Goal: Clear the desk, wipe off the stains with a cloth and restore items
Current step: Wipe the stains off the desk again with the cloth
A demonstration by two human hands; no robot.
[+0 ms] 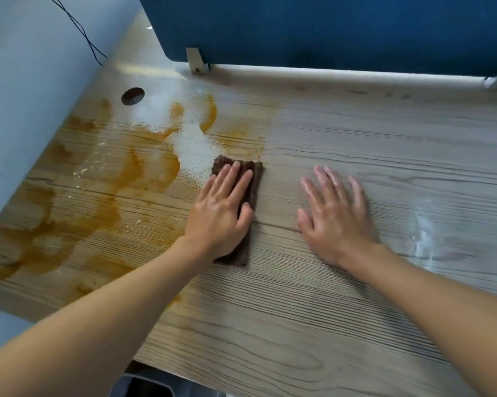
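Observation:
A folded brown cloth (pixel 254 179) lies flat on the pale wood-grain desk (pixel 384 144). My left hand (pixel 223 210) presses on it palm down, fingers stretched over its top, thumb on its right side. Wet orange-brown stains (pixel 121 173) spread over the desk's left part, reaching up to the cloth's far edge, with small pale crumbs among them. My right hand (pixel 337 216) rests flat on the bare desk to the right of the cloth, fingers apart, holding nothing; it looks wet.
A blue partition panel (pixel 327 27) on white brackets stands along the desk's back edge. A round cable hole (pixel 132 96) sits at the back left, near a white wall with a black cable (pixel 81 30). A whitish wet patch (pixel 426 239) shows at the right.

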